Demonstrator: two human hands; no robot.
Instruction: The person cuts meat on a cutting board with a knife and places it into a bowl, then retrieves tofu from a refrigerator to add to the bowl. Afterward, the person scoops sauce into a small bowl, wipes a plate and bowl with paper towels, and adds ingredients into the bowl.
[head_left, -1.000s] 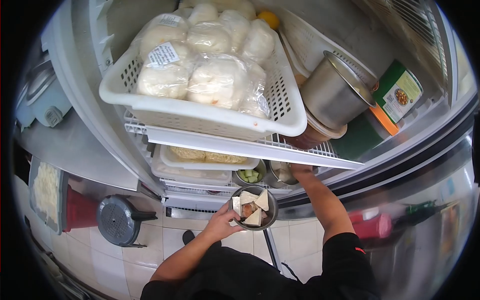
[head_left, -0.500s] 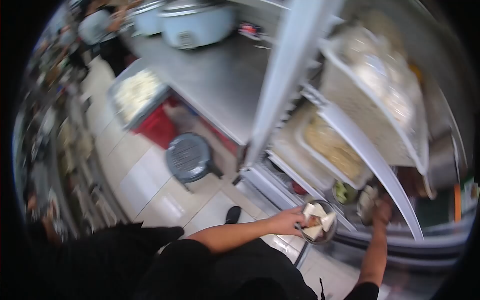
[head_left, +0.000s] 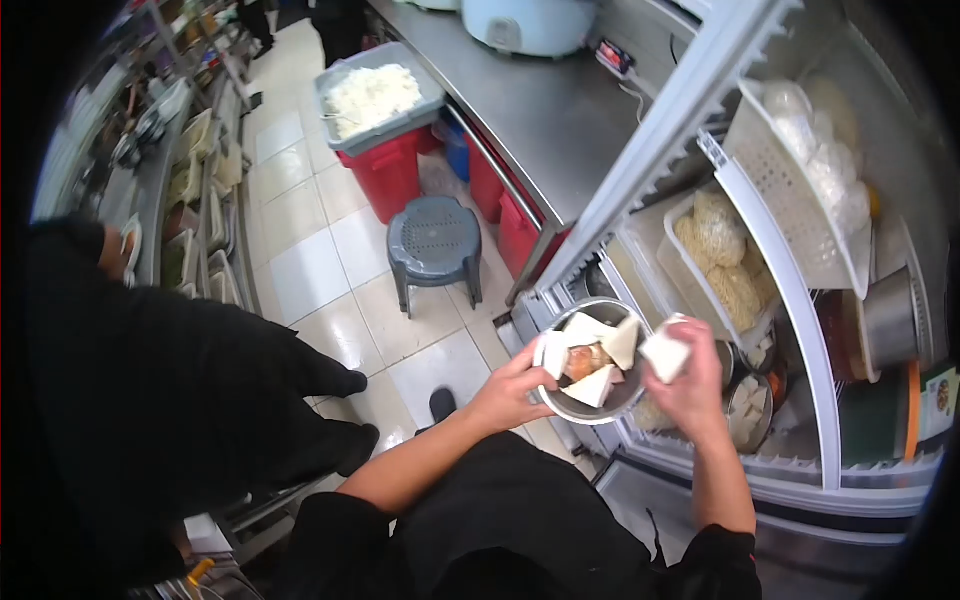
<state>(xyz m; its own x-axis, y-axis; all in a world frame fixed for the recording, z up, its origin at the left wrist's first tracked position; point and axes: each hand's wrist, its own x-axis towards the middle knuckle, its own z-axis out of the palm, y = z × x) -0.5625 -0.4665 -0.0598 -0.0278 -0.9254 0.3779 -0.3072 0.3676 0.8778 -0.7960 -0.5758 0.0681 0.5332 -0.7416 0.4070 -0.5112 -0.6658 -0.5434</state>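
Note:
My left hand (head_left: 515,388) grips the rim of a round metal bowl (head_left: 592,410) at its left side. Several white wedges (head_left: 593,387) lie in the bowl around a browned, orange piece (head_left: 584,361). Just right of the bowl, my right hand (head_left: 695,385) is closed on a white piece (head_left: 666,352), held apart from the rim. Behind that hand, inside the open fridge, a metal container (head_left: 750,412) holds more pale pieces.
The fridge shelf edge (head_left: 790,270) slants past a tray of noodles (head_left: 725,270) and a white basket (head_left: 795,185). A grey stool (head_left: 434,240) stands near a tub of white food (head_left: 380,100). A person in black (head_left: 180,390) is at the left.
The view has swung left. My right hand has come out of the fridge's lower shelf with a white piece, beside the bowl. My left hand still holds the bowl.

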